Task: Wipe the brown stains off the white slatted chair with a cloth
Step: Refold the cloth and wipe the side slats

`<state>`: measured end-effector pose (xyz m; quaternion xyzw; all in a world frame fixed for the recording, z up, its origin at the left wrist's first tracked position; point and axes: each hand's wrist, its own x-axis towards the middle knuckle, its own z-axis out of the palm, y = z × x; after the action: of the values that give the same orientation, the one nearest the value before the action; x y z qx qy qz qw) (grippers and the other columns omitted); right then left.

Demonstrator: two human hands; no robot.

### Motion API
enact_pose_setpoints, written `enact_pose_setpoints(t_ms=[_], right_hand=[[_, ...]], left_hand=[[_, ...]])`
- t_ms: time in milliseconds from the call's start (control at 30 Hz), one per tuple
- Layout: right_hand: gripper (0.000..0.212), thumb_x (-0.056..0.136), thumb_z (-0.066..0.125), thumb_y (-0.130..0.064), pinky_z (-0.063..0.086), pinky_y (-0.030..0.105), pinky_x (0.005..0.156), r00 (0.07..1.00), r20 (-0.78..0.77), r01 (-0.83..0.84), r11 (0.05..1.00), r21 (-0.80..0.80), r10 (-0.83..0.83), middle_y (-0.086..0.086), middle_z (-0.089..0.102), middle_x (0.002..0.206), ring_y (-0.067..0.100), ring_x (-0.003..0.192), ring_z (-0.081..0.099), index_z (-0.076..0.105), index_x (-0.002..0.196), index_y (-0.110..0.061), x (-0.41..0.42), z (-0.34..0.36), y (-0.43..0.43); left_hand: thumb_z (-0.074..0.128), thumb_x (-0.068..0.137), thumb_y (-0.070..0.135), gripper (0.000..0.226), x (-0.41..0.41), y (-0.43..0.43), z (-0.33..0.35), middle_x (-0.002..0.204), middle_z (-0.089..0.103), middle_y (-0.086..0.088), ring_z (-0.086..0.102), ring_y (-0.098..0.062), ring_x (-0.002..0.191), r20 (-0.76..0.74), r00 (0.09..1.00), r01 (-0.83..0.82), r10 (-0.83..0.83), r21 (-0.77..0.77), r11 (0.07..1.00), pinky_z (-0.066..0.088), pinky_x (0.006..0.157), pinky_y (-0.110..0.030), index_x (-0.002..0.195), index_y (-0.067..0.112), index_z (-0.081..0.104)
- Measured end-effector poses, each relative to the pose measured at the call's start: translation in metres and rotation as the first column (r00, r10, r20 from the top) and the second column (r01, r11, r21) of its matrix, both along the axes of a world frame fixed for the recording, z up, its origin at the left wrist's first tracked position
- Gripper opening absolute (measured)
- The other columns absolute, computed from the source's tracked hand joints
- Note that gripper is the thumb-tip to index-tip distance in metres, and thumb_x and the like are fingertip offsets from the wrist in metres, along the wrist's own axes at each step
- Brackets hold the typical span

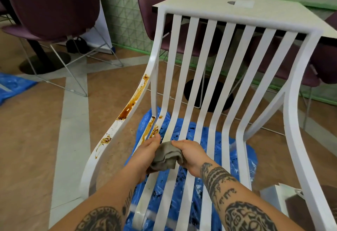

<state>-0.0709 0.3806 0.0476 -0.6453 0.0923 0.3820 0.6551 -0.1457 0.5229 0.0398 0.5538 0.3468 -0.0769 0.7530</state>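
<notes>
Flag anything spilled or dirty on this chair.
Brown, speckled stains run down the chair's left armrest, and more streak the leftmost seat slats. They stand out against the otherwise white frame. Dark specks also dot the blue sheet beneath.

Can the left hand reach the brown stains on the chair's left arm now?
Probably yes: the left hand, gripping the cloth, is close to the brown stains, with only open air between them.
</notes>
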Motion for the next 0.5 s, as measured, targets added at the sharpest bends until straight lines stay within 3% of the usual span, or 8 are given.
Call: enact_pose_setpoints(t_ms=[100,200,300,333,400,500], right_hand=[[0.016,0.093,0.068,-0.013,0.048,0.026,0.05,0.973,-0.17,0.165,0.985,0.04,-0.156,0.011,0.07,0.077,0.018,0.06,0.061,0.075,0.099,-0.001,0.003,-0.001,0.003],[0.027,0.095,0.068,-0.024,0.059,0.035,0.067,0.956,-0.24,0.191,0.978,0.082,-0.167,0.018,0.076,0.103,0.028,0.084,0.071,0.073,0.11,-0.003,0.005,-0.006,0.006],[0.045,0.092,0.063,-0.056,0.056,0.038,0.089,0.991,-0.134,0.025,0.995,0.096,-0.012,0.006,0.075,0.113,0.022,0.106,0.067,0.075,0.115,-0.019,0.006,-0.021,0.005],[0.046,0.091,0.063,-0.059,0.053,0.042,0.099,0.995,-0.091,-0.026,0.993,0.115,0.036,0.003,0.073,0.118,0.021,0.113,0.064,0.073,0.118,-0.024,0.005,-0.025,0.005],[0.037,0.095,0.063,-0.047,0.049,0.046,0.106,0.999,-0.011,-0.045,0.98,0.196,0.048,0.003,0.071,0.123,0.021,0.118,0.063,0.068,0.124,-0.025,0.001,-0.034,0.009],[0.026,0.1,0.06,-0.027,0.053,0.045,0.103,0.988,0.099,0.097,0.979,0.18,-0.116,0.005,0.072,0.121,0.02,0.113,0.068,0.066,0.124,-0.019,0.009,-0.05,0.025]], left_hand=[[0.067,0.094,0.041,0.026,-0.003,-0.001,-0.001,0.115,0.073,-0.002,0.072,-0.019,0.096,0.082,0.992,0.083,-0.095,0.141,0.986,0.057,0.072,-0.03,0.118,0.033,0.067],[0.069,0.094,0.022,0.02,-0.001,-0.002,-0.008,0.11,0.074,-0.007,0.073,-0.02,0.093,0.139,0.988,0.036,-0.061,0.178,0.983,0.059,0.067,-0.026,0.114,0.02,0.068],[0.068,0.095,0.024,0.014,0.008,-0.004,-0.016,0.103,0.075,-0.005,0.073,-0.021,0.093,0.133,0.988,-0.109,0.08,0.231,0.967,0.059,0.068,-0.029,0.108,0.021,0.069],[0.069,0.095,0.027,0.013,0.01,-0.005,-0.018,0.1,0.076,-0.003,0.073,-0.02,0.093,0.126,0.986,-0.139,0.111,0.245,0.959,0.059,0.069,-0.03,0.107,0.022,0.07],[0.071,0.092,0.031,0.011,0.017,-0.008,-0.024,0.095,0.077,-0.002,0.073,-0.021,0.093,0.135,0.98,-0.175,0.144,0.258,0.95,0.061,0.076,-0.037,0.101,0.024,0.072],[0.073,0.09,0.033,0.008,0.027,-0.006,-0.031,0.091,0.077,0.002,0.073,-0.02,0.093,0.147,0.982,-0.154,0.118,0.262,0.953,0.06,0.087,-0.046,0.094,0.027,0.076]])
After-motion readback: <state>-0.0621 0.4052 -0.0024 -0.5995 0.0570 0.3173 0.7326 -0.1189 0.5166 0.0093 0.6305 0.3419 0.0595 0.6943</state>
